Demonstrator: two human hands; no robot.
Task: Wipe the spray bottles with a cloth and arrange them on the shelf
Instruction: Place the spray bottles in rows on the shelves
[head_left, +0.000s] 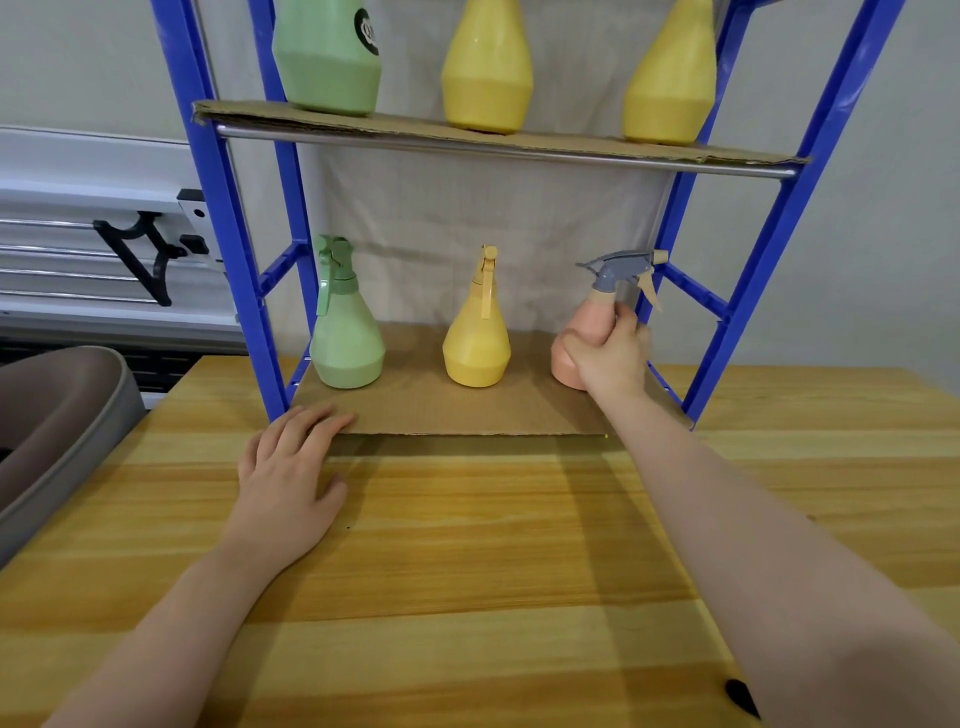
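A blue shelf rack (228, 218) stands on the wooden table (467, 545). Its lower cardboard shelf (431, 410) carries a green spray bottle (347, 343), a yellow spray bottle (476, 348) and, at the right, a pink spray bottle (569, 358) with a grey spray head. My right hand (610, 353) grips the pink bottle around its body. My left hand (291, 467) lies flat on the table, fingertips on the cardboard's front left edge. The upper shelf (415, 130) holds a green bottle (327, 62) and two yellow bottles (487, 78) (670, 88). No cloth is in view.
A grey tub (67, 415) sits at the table's left edge. White rails with a black bracket (140, 249) run along the wall at the left. A beige fabric (467, 218) hangs behind the rack. A small black mark (740, 696) lies at the table's front right.
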